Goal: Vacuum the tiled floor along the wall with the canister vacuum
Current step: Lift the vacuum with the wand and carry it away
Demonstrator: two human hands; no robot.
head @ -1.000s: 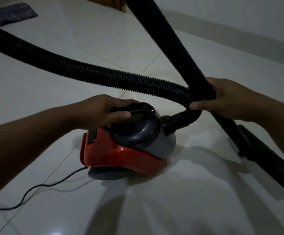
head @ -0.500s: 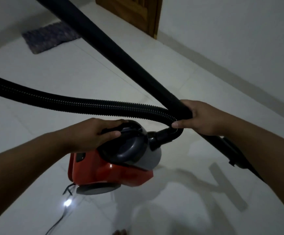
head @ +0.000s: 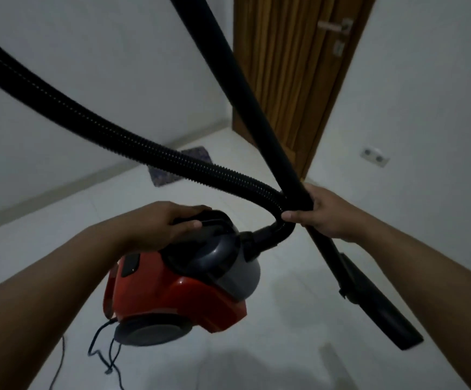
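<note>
A red and grey canister vacuum hangs above the white tiled floor, carried by its black top handle. My left hand is closed around that handle. My right hand grips the black rigid wand, which runs up past the top of the frame. At the wand's low end is the black floor nozzle, off the tiles at the right. The ribbed black hose curves from the canister's front up to the upper left. The power cord dangles under the canister.
A wooden door with a lever handle stands ahead. White walls meet the floor at left and right. A small dark mat lies on the tiles near the left wall. A wall socket sits low on the right wall.
The canister has risen off the floor in my left hand. The view has tilted up, bringing the door and both walls in. The wand and nozzle rose with my right hand.
</note>
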